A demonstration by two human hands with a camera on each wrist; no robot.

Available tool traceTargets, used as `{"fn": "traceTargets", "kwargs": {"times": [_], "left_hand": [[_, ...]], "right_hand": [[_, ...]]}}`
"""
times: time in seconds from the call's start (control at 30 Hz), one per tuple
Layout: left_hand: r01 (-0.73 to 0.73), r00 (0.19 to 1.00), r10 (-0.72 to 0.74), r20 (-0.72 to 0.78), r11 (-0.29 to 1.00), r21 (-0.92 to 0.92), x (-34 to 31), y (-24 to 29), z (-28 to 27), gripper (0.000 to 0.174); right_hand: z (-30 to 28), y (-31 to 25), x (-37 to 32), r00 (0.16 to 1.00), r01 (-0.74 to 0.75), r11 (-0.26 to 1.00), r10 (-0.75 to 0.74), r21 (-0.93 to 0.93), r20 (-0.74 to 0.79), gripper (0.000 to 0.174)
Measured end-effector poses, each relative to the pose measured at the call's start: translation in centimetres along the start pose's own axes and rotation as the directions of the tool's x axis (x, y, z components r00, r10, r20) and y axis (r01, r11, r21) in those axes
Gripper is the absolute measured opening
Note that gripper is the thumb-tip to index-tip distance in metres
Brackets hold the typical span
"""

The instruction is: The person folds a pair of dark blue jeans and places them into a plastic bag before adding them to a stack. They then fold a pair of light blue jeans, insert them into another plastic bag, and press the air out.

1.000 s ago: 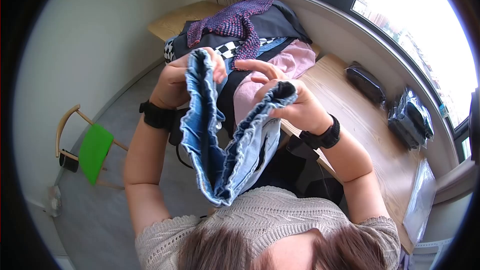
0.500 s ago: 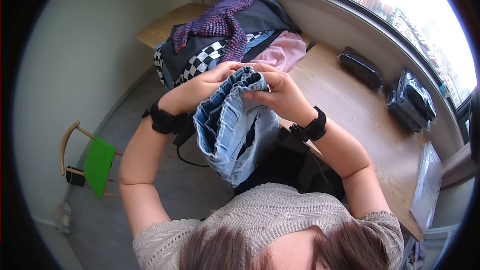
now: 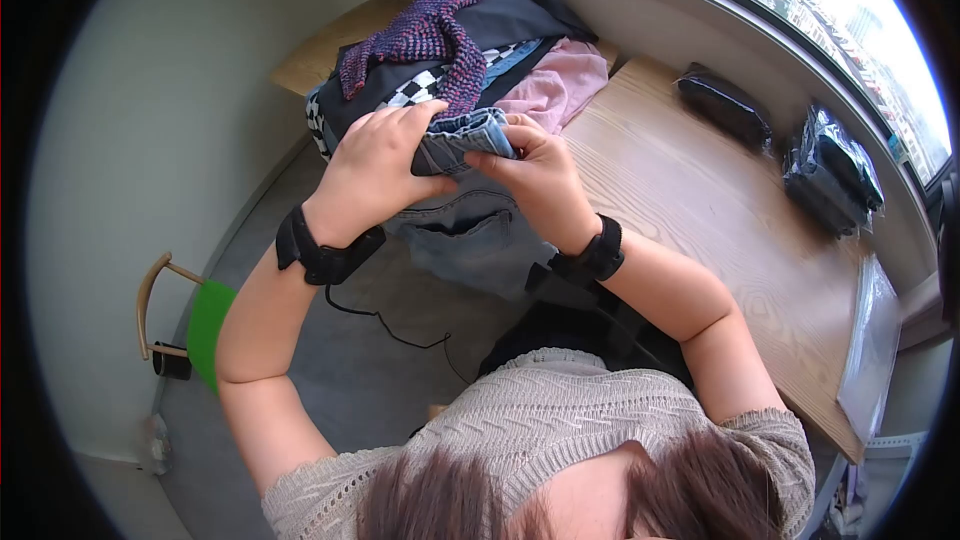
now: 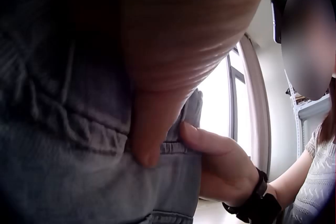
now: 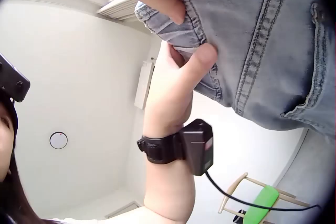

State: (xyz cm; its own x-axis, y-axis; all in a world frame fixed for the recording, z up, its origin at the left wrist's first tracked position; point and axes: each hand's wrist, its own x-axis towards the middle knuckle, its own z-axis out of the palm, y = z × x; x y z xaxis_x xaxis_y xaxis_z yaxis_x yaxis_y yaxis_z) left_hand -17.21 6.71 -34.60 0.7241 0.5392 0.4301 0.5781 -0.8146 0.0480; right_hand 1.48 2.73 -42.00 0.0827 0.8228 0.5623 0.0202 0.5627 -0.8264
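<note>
A pair of light-blue jeans with a gathered waistband and a pocket hangs in front of the person, held up by both hands. The left hand grips the waistband at one side, its thumb over the near face of the denim. At the other side the right hand pinches the waistband between thumb and fingers. In the right wrist view the jeans show a stitched seam, with the left hand on the waistband's edge. The left wrist view has the left thumb pressed on the denim.
Behind the jeans lies a clothes pile with a purple knitted piece, a checkered cloth and a pink garment. Dark plastic-wrapped packages and a clear bag lie on the wooden table. A green chair stands left.
The waistband, spread open toward the person earlier, is now drawn together and higher, with the jeans hanging below it. Both hands have moved closer together, and the left now lies over the front.
</note>
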Motion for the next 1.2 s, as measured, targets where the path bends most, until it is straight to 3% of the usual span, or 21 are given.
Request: {"fn": "traceTargets", "kwargs": {"times": [0.03,0.1,0.13,0.17,0.2,0.27,0.5,0.57,0.63,0.7,0.73,0.77,0.8,0.87,0.93,1.03,1.1,1.13,1.2], "left_hand": [[-0.012,1.000,0.012,0.005,1.000,-0.004,0.5,-0.2,0.0,0.063],[0.004,0.978,0.022,0.206,0.992,-0.124,1.2,-0.7,-0.1,0.033],[-0.078,0.989,0.092,0.112,0.989,-0.122,1.5,-0.4,0.1,0.019],[-0.088,0.988,0.103,0.115,0.988,-0.128,1.9,-0.4,0.0,0.019],[-0.137,0.985,0.148,0.086,0.983,-0.123,2.3,-0.5,-0.4,0.019],[-0.207,0.977,0.211,0.037,0.974,-0.093,3.3,-0.8,-1.7,0.024],[-0.169,0.984,0.173,0.042,0.982,-0.090,7.1,-2.0,-10.5,0.009],[-0.227,0.971,0.228,0.078,0.974,-0.020,8.4,-2.4,-13.8,0.020],[-0.220,0.975,0.220,-0.020,0.975,-0.027,9.3,-4.7,-16.0,0.031],[-0.018,0.996,0.015,0.085,0.999,0.030,10.5,-7.0,-19.9,0.041],[-0.125,0.986,0.103,-0.132,0.977,-0.171,9.8,0.4,-18.4,0.022],[0.037,0.985,-0.036,-0.167,0.999,0.001,10.2,1.9,-20.1,0.016],[0.028,0.986,-0.027,-0.167,1.000,0.004,10.5,3.2,-22.1,0.016],[0.131,0.983,-0.165,-0.079,0.939,-0.319,10.8,5.9,-26.5,0.024],[0.241,0.964,-0.260,0.056,0.766,-0.597,11.3,7.4,-28.6,0.040],[0.175,0.971,-0.240,-0.022,0.764,-0.621,11.6,7.6,-29.1,0.039],[0.131,0.968,-0.236,-0.086,0.766,-0.630,11.8,7.2,-29.0,0.038],[0.107,0.965,-0.233,-0.120,0.768,-0.631,11.9,6.9,-28.9,0.038],[0.059,0.954,-0.229,-0.194,0.776,-0.628,12.5,6.0,-28.4,0.037]], "right_hand": [[-0.3,-0.2,-0.3,1.000,-0.010,1.000,0.010,-0.025,0.009,0.018],[-1.3,0.3,-1.1,0.998,-0.044,0.998,0.046,-0.040,0.048,0.022],[-1.9,0.4,-1.5,0.996,0.043,0.990,-0.032,-0.134,0.084,0.025],[-2.7,0.5,-1.9,0.986,0.131,0.965,-0.104,-0.225,0.130,0.029],[-3.6,0.5,-2.1,0.985,0.063,0.970,-0.022,-0.235,0.172,0.036],[-5.1,0.7,-2.7,0.980,0.052,0.958,0.006,-0.283,0.201,0.037],[-7.9,6.8,-6.7,0.924,-0.037,0.936,0.166,-0.351,0.345,0.044],[-7.1,8.7,-8.1,0.898,-0.124,0.941,0.241,-0.315,0.367,0.046],[-6.3,9.4,-8.9,0.882,-0.124,0.952,0.236,-0.281,0.409,0.043],[-5.1,9.1,-9.5,0.900,-0.072,0.985,0.133,-0.159,0.414,0.037],[-4.7,8.7,-9.7,0.900,-0.079,0.992,0.114,-0.101,0.421,0.031],[-4.3,8.9,-9.8,0.902,-0.076,0.992,0.111,-0.100,0.417,0.031],[-3.9,9.3,-10.0,0.906,-0.083,0.995,0.100,-0.059,0.411,0.030],[-3.8,10.3,-10.5,0.914,-0.058,0.998,0.061,-0.021,0.402,0.032],[-3.7,10.5,-11.0,0.924,-0.088,0.996,0.093,-0.029,0.371,0.035],[-4.5,9.4,-11.7,0.922,-0.156,0.985,0.174,-0.080,0.347,0.039],[-5.8,7.5,-12.7,0.864,-0.290,0.928,0.359,-0.234,0.354,0.032],[-6.5,6.1,-13.3,0.875,-0.308,0.901,0.394,-0.306,0.281,0.024],[-8.5,2.8,-14.9,0.902,-0.262,0.896,0.360,-0.358,0.241,0.019]]}}
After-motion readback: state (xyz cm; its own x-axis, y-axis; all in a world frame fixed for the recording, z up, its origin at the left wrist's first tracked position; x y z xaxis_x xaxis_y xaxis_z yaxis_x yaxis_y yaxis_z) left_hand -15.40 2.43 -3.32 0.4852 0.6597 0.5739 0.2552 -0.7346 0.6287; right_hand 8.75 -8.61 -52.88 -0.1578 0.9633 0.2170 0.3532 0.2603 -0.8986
